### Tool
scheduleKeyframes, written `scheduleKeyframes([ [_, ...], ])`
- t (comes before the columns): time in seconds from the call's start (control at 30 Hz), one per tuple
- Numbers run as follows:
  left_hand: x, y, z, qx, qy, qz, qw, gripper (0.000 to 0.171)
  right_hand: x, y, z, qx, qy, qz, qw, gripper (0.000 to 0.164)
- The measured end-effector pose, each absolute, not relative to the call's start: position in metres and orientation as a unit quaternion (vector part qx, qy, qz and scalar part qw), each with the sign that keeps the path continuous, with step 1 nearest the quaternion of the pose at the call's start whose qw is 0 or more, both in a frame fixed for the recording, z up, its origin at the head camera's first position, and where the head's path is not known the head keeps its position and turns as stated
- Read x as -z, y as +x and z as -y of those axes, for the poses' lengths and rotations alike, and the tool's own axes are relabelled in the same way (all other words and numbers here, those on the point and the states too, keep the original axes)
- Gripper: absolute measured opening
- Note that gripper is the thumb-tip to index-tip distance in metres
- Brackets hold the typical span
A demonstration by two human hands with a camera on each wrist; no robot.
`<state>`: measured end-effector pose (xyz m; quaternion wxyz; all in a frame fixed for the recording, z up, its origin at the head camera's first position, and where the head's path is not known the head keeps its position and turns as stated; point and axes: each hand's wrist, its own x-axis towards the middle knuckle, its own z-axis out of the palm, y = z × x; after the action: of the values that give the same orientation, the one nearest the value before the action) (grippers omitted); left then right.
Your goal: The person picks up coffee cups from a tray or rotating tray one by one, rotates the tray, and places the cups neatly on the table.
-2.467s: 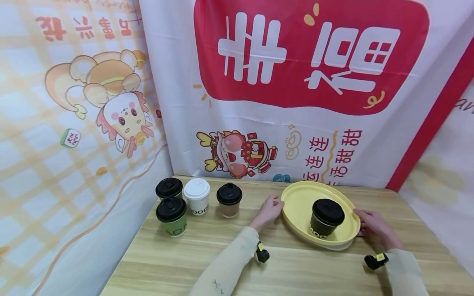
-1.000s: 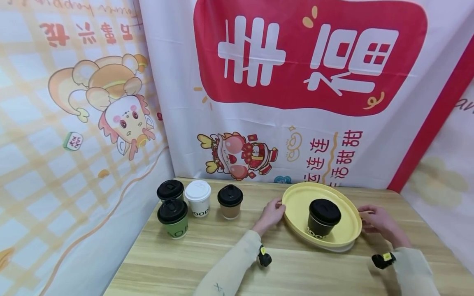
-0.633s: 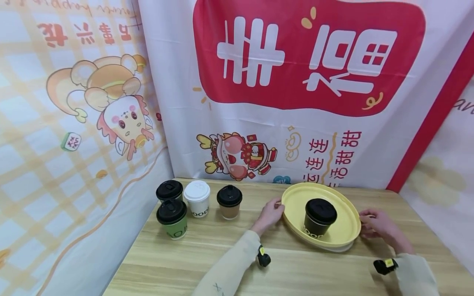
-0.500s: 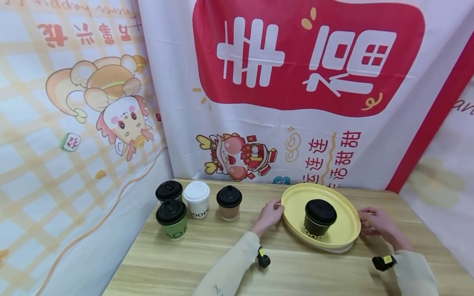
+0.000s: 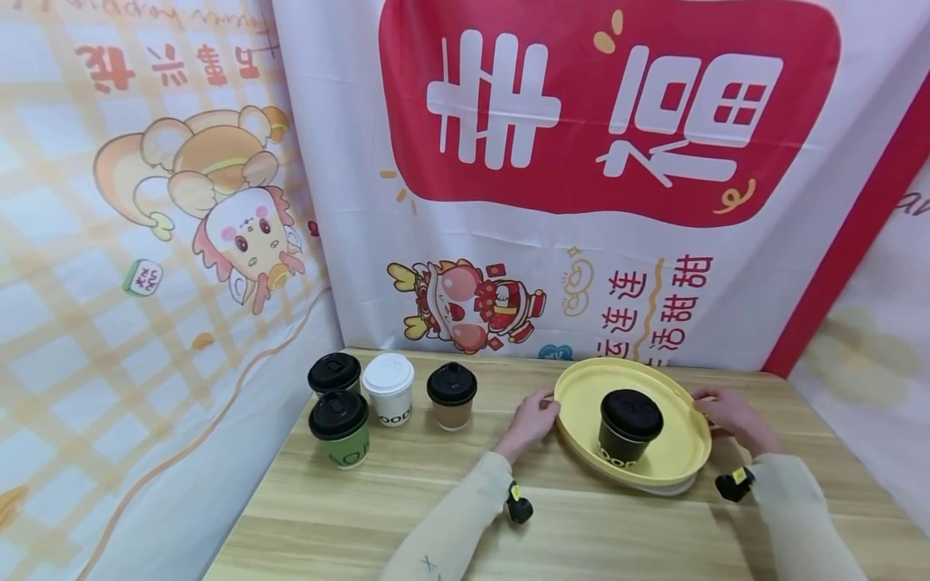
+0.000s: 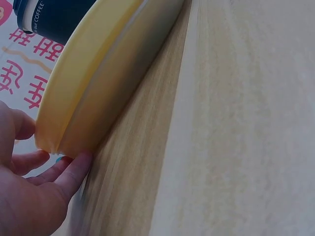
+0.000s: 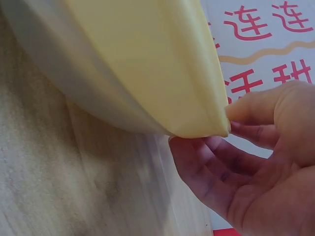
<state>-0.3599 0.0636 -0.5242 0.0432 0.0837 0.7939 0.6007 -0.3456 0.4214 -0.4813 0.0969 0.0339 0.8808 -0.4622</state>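
A round yellow turntable (image 5: 581, 395) with a raised rim sits on a paler base at the right of the table. On it stands a dark paper coffee cup (image 5: 629, 436) with a black lid, upright. My left hand (image 5: 530, 420) holds the left edge; in the left wrist view that hand (image 6: 32, 196) has its thumb at the rim and fingertips against the lower side. At the right edge my right hand (image 5: 735, 420) pinches the rim. The right wrist view shows this hand (image 7: 266, 157) with the thumb on top and the fingers under the yellow edge.
Left on the wooden table (image 5: 407, 516) stand a green cup (image 5: 347, 448), a black-lidded cup (image 5: 334, 373) behind it, a white cup (image 5: 388, 391) and a brown cup (image 5: 452, 395). Printed cloth (image 5: 349, 242) hangs behind and beside the table.
The turntable has turned a little, carrying the dark cup slightly left. My right hand came off the rim, shifted outward, then returned to grip it farther back. My left hand stayed at the left edge.
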Motion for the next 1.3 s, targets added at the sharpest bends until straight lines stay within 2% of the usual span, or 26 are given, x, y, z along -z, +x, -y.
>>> scheduleKeyframes([
  [0.3, 0.523, -0.359, -0.063, -0.607, 0.085, -0.790, 0.037, 0.040, 0.484, -0.337, -0.418, 0.454, 0.014, -0.888, 0.065, 0.032],
  [0.9, 0.523, -0.361, -0.063, -0.595, 0.078, -0.799, 0.039, 0.040, 0.482, -0.314, -0.416, 0.484, 0.043, -0.869, 0.095, 0.037],
  [1.3, 0.522, -0.358, -0.064, -0.596, 0.076, -0.798, 0.044, 0.040, 0.471, -0.340, -0.422, 0.473, 0.053, -0.872, 0.114, 0.047],
])
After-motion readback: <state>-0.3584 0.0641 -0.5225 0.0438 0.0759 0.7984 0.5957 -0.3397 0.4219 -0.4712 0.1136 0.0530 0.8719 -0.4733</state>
